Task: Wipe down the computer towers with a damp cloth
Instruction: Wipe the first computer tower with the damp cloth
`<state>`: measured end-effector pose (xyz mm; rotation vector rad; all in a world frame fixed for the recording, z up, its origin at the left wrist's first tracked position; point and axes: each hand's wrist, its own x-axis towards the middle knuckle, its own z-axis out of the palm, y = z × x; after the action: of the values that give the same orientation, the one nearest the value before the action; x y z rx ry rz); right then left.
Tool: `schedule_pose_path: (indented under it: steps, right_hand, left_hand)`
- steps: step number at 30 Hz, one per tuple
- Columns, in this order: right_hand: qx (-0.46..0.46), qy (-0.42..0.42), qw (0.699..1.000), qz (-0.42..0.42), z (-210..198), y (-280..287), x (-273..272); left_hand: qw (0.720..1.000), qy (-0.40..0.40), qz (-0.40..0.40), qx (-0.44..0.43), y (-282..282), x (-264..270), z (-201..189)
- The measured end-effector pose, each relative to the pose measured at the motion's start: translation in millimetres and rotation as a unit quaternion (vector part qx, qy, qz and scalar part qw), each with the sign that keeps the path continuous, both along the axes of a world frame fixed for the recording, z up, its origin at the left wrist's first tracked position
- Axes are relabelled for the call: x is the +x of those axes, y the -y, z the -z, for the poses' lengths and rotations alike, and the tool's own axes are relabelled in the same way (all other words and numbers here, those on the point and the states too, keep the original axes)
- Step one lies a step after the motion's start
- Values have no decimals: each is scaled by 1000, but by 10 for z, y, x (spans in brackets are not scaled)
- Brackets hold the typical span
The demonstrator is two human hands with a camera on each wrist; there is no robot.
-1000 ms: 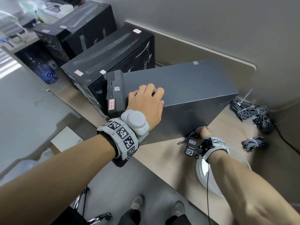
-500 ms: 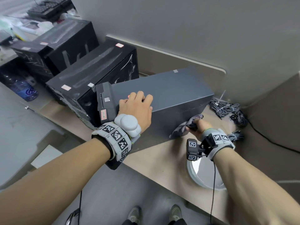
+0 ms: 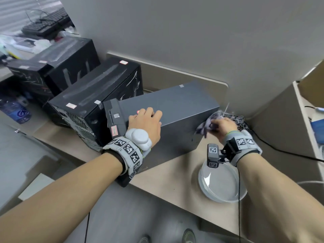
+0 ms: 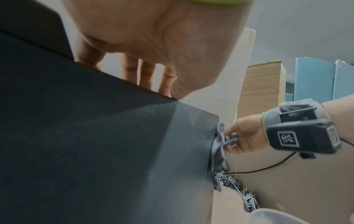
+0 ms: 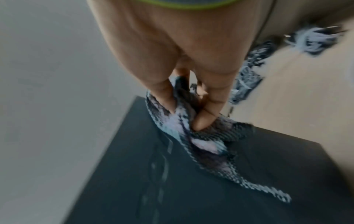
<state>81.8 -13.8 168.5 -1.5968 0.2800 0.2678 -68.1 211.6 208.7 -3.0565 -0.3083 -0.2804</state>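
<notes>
Over at nine o'clock, two black towers (image 3: 98, 95) sit side by side on the desk (image 3: 166, 165), one behind the other, streaked along their tops. Centre stage, the grey tower (image 3: 168, 109) lies just beside them, and the left hand (image 3: 146, 122) is planted flat on its top near the front end, fingers straight, bracing it. Swinging to three o'clock: the right hand (image 3: 222, 126) pinches the bunched damp cloth (image 3: 206, 126) between thumb and fingers, pressing it against the tower's far corner. Wet streaks show on the panel in the wrist view. At five o'clock, a clear bowl (image 3: 220, 185) sits at the desk's edge. The danger, I'd say: a dripping cloth running into vents, or the right forearm clipping that bowl off the edge.
</notes>
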Motion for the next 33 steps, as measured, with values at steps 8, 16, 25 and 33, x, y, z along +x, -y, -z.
schedule_pose_path:
  steps: [8, 16, 25, 33]
  right_hand:
    - [21, 2, 999, 36, -30, -12, 120]
    - [28, -41, 998, -40, 55, -180, -44]
    - [-73, 169, 981, -55, -261, -142, 37]
    - [-11, 102, 995, -17, -282, -126, 81]
  left_hand:
    - [1000, -5, 2, -1, -10, -3, 0]
    - [1000, -9, 1, -4, -2, 28, -4]
    - [1000, -2, 0, -22, 6, 19, 0]
    - [1000, -3, 1, -22, 14, 10, -13]
